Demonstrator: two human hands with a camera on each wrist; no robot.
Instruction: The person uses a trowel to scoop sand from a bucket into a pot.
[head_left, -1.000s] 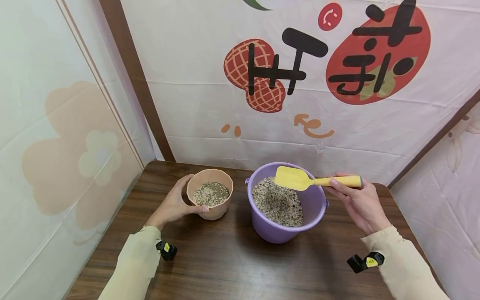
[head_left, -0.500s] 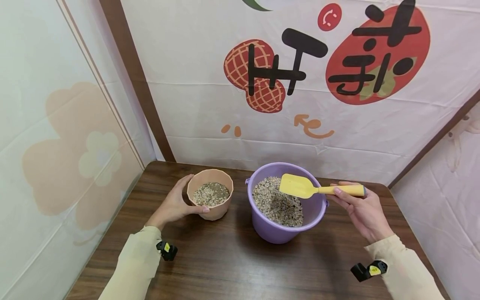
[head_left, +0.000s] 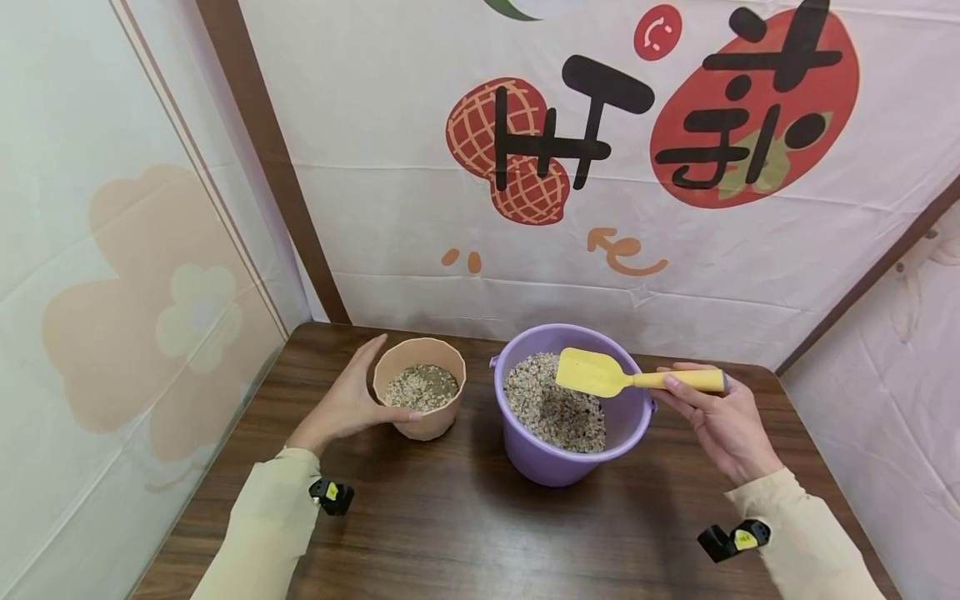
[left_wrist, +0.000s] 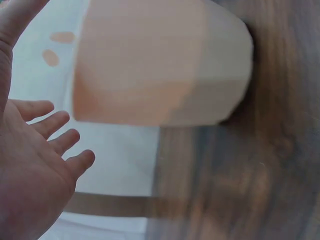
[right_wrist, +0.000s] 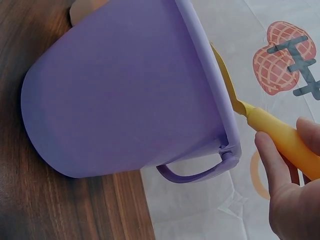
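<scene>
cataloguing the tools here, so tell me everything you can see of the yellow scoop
The yellow scoop has a broad blade with rounded corners, a narrow neck and a thick, rounded handle, slightly more orange, with a blue-grey end. It looks like plastic. The right hand grips the handle, and the blade lies over the opening of the purple bucket, above the grainy material inside. No grains show on the blade's upturned face. Whether it touches the rim is unclear.

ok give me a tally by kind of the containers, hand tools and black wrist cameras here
Containers: 2 (peach pot, purple bucket)
Hand tools: 1 (yellow scoop)
Black wrist cameras: 2 (left camera, right camera)
Total: 5
</scene>
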